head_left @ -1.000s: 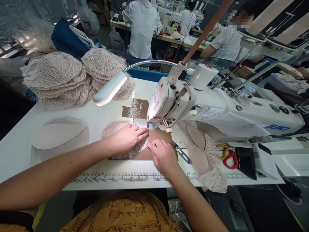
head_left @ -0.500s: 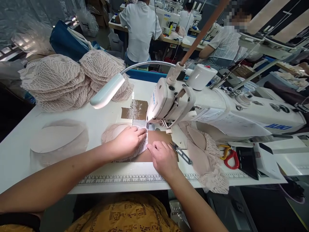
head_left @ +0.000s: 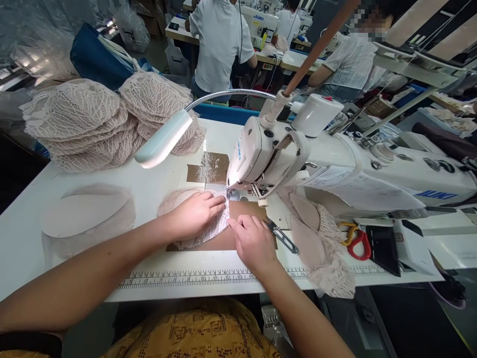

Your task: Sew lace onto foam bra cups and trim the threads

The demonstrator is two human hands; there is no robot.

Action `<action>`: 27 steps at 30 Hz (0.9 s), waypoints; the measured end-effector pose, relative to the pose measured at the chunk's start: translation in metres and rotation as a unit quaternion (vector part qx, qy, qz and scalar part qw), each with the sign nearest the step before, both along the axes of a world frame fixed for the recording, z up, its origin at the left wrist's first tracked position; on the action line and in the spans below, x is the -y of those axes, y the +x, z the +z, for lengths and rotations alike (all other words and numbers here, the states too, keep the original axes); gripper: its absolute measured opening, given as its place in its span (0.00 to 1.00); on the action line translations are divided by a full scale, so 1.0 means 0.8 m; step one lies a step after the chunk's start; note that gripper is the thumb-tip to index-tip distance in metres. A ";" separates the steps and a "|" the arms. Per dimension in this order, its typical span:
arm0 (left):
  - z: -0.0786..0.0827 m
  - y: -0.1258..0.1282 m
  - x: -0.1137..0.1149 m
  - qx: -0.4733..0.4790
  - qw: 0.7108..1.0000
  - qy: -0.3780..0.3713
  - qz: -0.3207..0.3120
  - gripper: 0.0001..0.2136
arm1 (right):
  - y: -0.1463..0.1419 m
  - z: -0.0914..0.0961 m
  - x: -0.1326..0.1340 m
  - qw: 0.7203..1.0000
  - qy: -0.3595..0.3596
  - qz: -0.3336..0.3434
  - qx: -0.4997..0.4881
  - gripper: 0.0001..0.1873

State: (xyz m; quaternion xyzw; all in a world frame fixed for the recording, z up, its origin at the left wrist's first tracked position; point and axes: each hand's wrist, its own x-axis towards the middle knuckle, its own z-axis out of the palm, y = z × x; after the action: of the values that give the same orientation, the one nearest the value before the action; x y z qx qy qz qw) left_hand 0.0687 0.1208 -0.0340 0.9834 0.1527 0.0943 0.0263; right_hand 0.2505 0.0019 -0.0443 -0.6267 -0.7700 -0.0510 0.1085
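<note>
A beige lace fabric piece (head_left: 214,231) lies under the needle end of a white sewing machine (head_left: 248,154), its right edge running toward me from the presser foot. My left hand (head_left: 196,214) rests flat on the piece, fingers stretched out close to the foot. At the near end of that edge, my right hand (head_left: 255,241) has curled fingers, with thumb and forefinger pinching the lace piece. Brown tape (head_left: 216,242) covers the table beneath. Just right of my right hand lie small black thread snips (head_left: 282,236).
Stacked lace cups (head_left: 82,119) stand at the back left, and a sheer beige piece (head_left: 85,214) lies at the left. A lamp (head_left: 164,139) hangs over the table. On the right are more lace pieces (head_left: 309,238) and red-yellow scissors (head_left: 359,243). Other people sit beyond.
The view has shifted slightly. More of the lace shows below my left hand, and its edge has shifted a little by the foot. Both hands keep nearly the same places.
</note>
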 end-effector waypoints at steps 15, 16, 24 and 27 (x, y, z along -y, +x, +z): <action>0.002 -0.009 0.010 -0.014 0.999 -0.008 -0.047 0.17 | 0.012 0.002 -0.001 0.997 -0.028 0.012 -0.077 0.19; 0.002 -0.009 0.010 -0.009 0.999 -0.009 -0.048 0.17 | 0.013 0.002 -0.001 0.996 -0.028 0.013 -0.089 0.19; 0.004 -0.008 0.011 -0.002 0.999 -0.009 -0.047 0.17 | 0.019 0.002 0.002 0.989 -0.027 0.015 -0.144 0.18; 0.008 -0.006 0.014 0.004 0.999 -0.016 -0.039 0.15 | 0.020 0.002 0.003 0.988 -0.017 0.023 -0.152 0.18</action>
State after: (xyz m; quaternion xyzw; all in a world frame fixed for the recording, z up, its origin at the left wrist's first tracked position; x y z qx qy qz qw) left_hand 0.0639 0.1095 -0.0274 0.9876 0.1158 0.0949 0.0463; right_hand 0.2662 -0.0001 -0.0429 -0.6108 -0.7595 0.0605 0.2152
